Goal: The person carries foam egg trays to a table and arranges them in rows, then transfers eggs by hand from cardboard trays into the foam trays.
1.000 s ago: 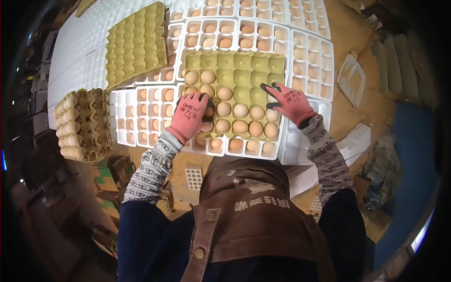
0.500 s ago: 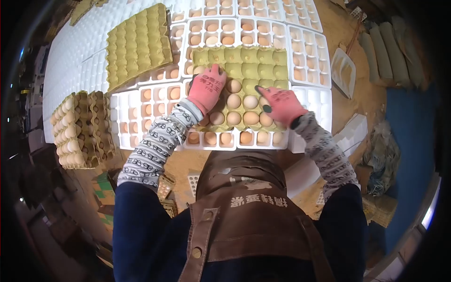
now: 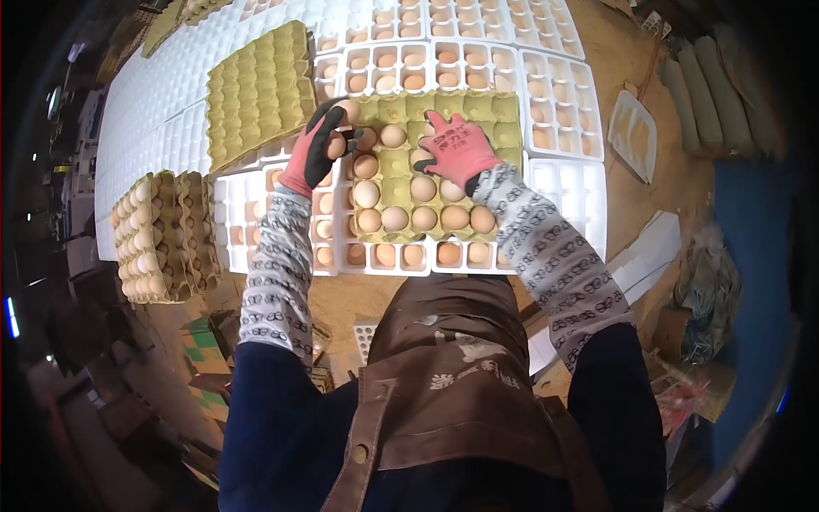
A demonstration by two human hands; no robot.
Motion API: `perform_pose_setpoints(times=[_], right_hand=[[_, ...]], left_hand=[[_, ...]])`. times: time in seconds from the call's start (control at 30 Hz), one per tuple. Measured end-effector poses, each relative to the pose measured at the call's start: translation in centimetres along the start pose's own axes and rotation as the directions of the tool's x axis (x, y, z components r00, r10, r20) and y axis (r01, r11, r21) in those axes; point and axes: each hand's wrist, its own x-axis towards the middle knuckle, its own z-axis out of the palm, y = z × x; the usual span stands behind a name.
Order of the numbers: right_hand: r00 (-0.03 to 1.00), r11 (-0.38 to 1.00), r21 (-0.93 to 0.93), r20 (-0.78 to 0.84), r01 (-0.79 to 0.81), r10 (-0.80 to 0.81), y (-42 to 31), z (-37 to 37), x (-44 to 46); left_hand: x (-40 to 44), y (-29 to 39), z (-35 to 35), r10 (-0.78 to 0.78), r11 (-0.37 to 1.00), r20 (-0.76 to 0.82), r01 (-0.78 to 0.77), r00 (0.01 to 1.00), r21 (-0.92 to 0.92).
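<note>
My left hand [image 3: 322, 145], in a pink glove with black fingertips, holds eggs [image 3: 336, 146] at the upper left edge of a yellow-green pulp tray [image 3: 394, 175]. My right hand [image 3: 454, 149], gloved the same way, is over the middle of that tray with its fingers curled down around an egg that they mostly cover. More eggs [image 3: 424, 217] sit in the tray's lower rows and left side, while cups at its upper right hold none. The pulp tray rests on white foam trays [image 3: 388, 256] with eggs in their compartments.
An overturned pulp tray [image 3: 260, 94] lies at the upper left. Stacked pulp trays with eggs [image 3: 162, 235] stand at the far left. White foam trays [image 3: 559, 102] cover the table. Right of them are a dustpan [image 3: 632, 136] and grey-green sacks [image 3: 704, 98].
My left hand has moved left from over the pulp tray, now with eggs in it. My right hand has shifted left and up from the tray's right side to its middle.
</note>
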Motion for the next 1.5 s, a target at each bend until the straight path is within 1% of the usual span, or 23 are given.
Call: perform_pose_setpoints(times=[0.03,0.1,0.13,0.17,0.2,0.27,0.37,0.43,0.5,0.57,0.7,0.73,0.8,0.83,0.93,1.03,1.1,1.2,1.3,1.33,1.37,1.43,1.5], right_hand=[[0.999,0.994,0.106,-0.044,0.026,-0.021,1.0,-0.1,-0.5],[0.940,0.864,0.501,-0.318,0.053,0.127,3.3,3.4,-2.0],[0.961,0.491,0.870,-0.168,0.041,0.217,4.5,4.6,-2.9],[0.973,-0.011,1.000,0.002,0.000,0.231,5.7,5.5,-4.2],[0.980,-0.138,0.990,-0.011,0.040,0.201,6.3,5.2,-6.8],[0.950,-0.486,0.872,0.190,-0.047,0.249,7.5,4.9,-11.6],[0.866,-0.357,0.933,0.220,-0.052,0.450,12.9,5.2,-17.9],[0.771,-0.231,0.973,0.131,0.021,0.623,19.2,9.1,-19.6],[0.674,0.343,0.907,-0.096,-0.244,0.733,20.3,7.0,-18.0],[0.757,0.780,0.480,-0.306,-0.401,0.578,20.4,7.2,-16.8],[0.777,0.590,0.680,-0.048,-0.435,0.628,22.0,5.0,-17.0],[0.739,0.281,0.870,0.129,-0.404,0.661,22.9,4.5,-17.3],[0.752,-0.088,0.992,0.127,-0.092,0.647,25.8,7.4,-18.4],[0.756,-0.276,0.958,0.128,0.072,0.642,27.3,9.6,-19.2],[0.750,0.495,0.867,-0.289,-0.059,0.595,24.1,11.0,-20.7],[0.839,0.961,0.247,-0.491,-0.122,0.233,21.9,10.2,-21.2],[0.762,0.850,0.514,-0.502,-0.119,0.410,21.9,10.5,-22.1],[0.525,0.450,0.773,-0.181,-0.447,0.831,21.5,11.6,-22.7],[0.582,0.384,0.694,0.062,-0.609,0.811,21.3,14.0,-21.5],[0.616,0.276,0.826,0.105,-0.491,0.781,22.2,14.3,-21.2],[0.672,0.427,0.809,-0.055,-0.403,0.739,22.9,14.7,-21.6],[0.593,0.143,0.866,0.199,-0.479,0.780,24.5,13.0,-21.8],[0.672,0.393,0.868,-0.097,-0.304,0.734,19.7,6.9,-20.0]], left_hand=[[0.4,3.4,1.0,-0.361,0.735,0.131,0.368,0.924,-0.570],[2.5,0.9,1.2,-0.271,0.809,0.301,0.385,0.915,-0.443],[2.9,0.9,2.3,-0.091,0.995,0.241,0.082,0.966,0.049],[3.4,1.2,4.0,0.114,0.818,0.279,-0.249,0.953,0.519],[3.6,5.6,5.9,-0.181,0.517,0.312,-0.180,0.933,0.837],[4.1,4.6,6.5,-0.162,0.376,0.383,-0.302,0.909,0.876],[4.0,6.5,5.6,-0.132,0.581,0.317,-0.186,0.939,0.792],[3.5,7.4,6.5,-0.370,0.928,0.335,0.362,0.867,0.088],[2.4,7.6,11.5,-0.359,0.813,0.482,0.521,0.799,-0.259],[0.7,11.2,20.4,-0.352,0.569,0.565,0.650,0.746,-0.504],[0.3,9.6,31.4,-0.497,0.659,0.446,0.658,0.745,-0.364],[-0.1,7.7,32.5,-0.514,0.581,0.462,0.690,0.722,-0.431],[-0.9,8.3,33.3,-0.276,0.961,0.184,0.269,0.943,0.061],[-1.7,8.8,33.6,-0.076,0.934,0.127,0.026,0.989,0.357],[-1.6,13.9,33.3,-0.298,0.768,0.220,0.097,0.929,0.633],[-2.3,13.0,34.4,-0.352,0.632,0.311,-0.021,0.883,0.775],[-1.7,12.6,34.8,-0.354,0.598,0.312,-0.043,0.882,0.800],[-0.9,14.7,35.3,-0.135,0.871,0.301,-0.032,0.944,0.490],[-0.6,11.6,39.2,0.110,0.930,0.373,-0.228,0.921,0.288],[-1.0,10.8,39.2,0.188,0.915,0.362,-0.297,0.913,0.273],[-1.0,10.9,38.6,0.267,0.896,0.348,-0.364,0.899,0.255],[-1.9,12.0,34.9,0.226,0.927,0.360,-0.313,0.905,0.206],[-3.3,12.8,29.1,0.175,0.940,0.361,-0.264,0.916,0.214]])
